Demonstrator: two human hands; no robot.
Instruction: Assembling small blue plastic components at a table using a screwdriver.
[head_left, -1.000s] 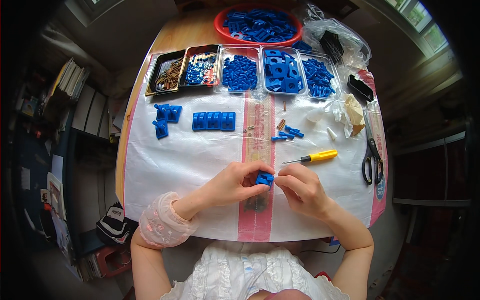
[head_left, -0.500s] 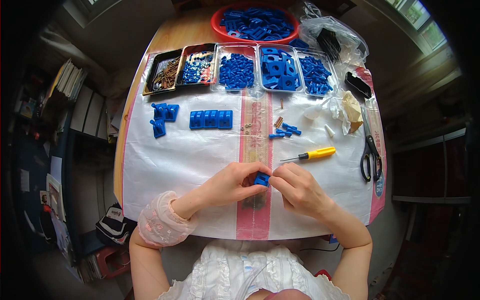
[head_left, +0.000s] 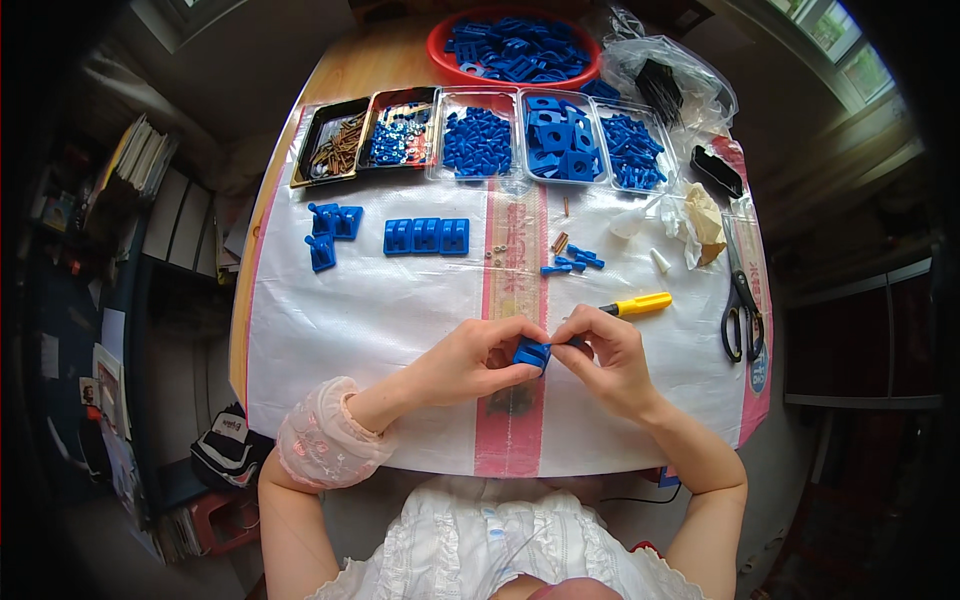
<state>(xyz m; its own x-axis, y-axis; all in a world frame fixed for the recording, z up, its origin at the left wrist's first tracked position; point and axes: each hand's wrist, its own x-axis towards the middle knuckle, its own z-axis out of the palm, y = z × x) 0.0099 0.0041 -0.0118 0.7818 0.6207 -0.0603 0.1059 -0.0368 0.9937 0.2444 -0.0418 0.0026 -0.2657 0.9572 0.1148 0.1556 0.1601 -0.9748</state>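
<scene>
My left hand (head_left: 492, 352) is closed round a small blue plastic block (head_left: 531, 353), gripping it between thumb and fingers above the cloth. At the block's right side, the fingers of my right hand (head_left: 608, 360) are pinched together, with a small dark piece (head_left: 575, 341) partly showing between them; its kind is too small to tell. Just beyond my right hand lies a screwdriver (head_left: 640, 304) with a yellow handle, its shaft partly hidden by that hand. Farther off are several slim blue plastic pieces (head_left: 574, 262) and a few brass-coloured pins (head_left: 560, 242).
Across the back stand trays of brass pins (head_left: 338, 147), small metal-and-blue parts (head_left: 398, 140) and blue pieces (head_left: 475, 142), before a red basin (head_left: 437, 62). Blue blocks (head_left: 426, 236) sit in a row at left, near blue assemblies (head_left: 335, 228). Black scissors (head_left: 741, 310) lie at right.
My right hand has turned and its fingers have lifted, so the small dark piece shows between them. The block has tilted a little in my left hand.
</scene>
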